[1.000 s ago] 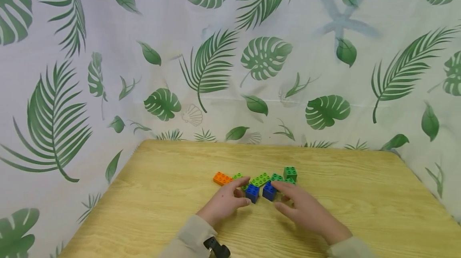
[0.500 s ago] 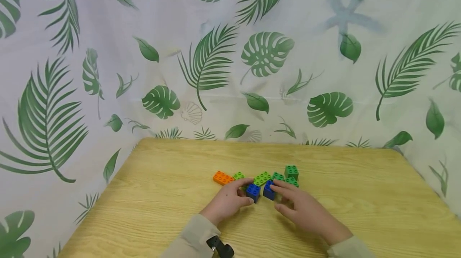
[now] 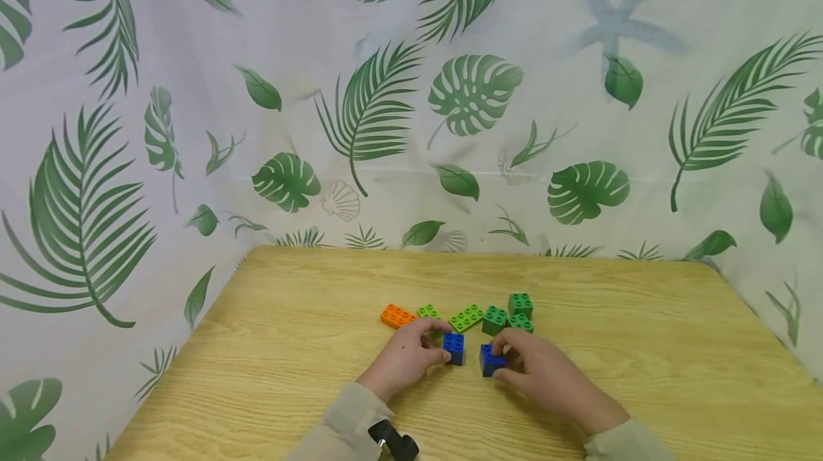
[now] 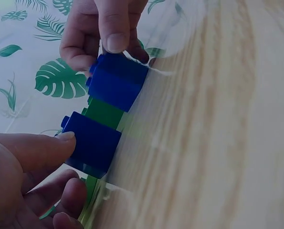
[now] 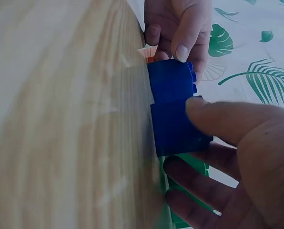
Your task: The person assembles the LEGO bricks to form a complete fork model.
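My left hand (image 3: 405,359) pinches a blue toy building brick (image 3: 454,349), thumb on its near side and fingers behind. The left wrist view shows the thumb pressed against that blue brick (image 4: 96,148). A second blue brick (image 3: 489,364) is pinched between thumb and fingers of my right hand (image 3: 543,375). In the right wrist view the thumb lies on this brick's (image 5: 177,131) side. Both bricks stand studs up on the wooden table (image 3: 308,296), a small gap between them.
Behind the left hand lie an orange brick (image 3: 397,316) and a lime green brick (image 3: 427,311). A longer lime brick (image 3: 466,318) sits in the middle. Several darker green bricks (image 3: 494,320) cluster behind the right hand. Leaf-printed cloth (image 3: 386,218) rises behind the table.
My right hand has taken hold of its blue brick and brought it nearer to me and slightly right. The left blue brick has turned a little, with the left fingers closer round it.
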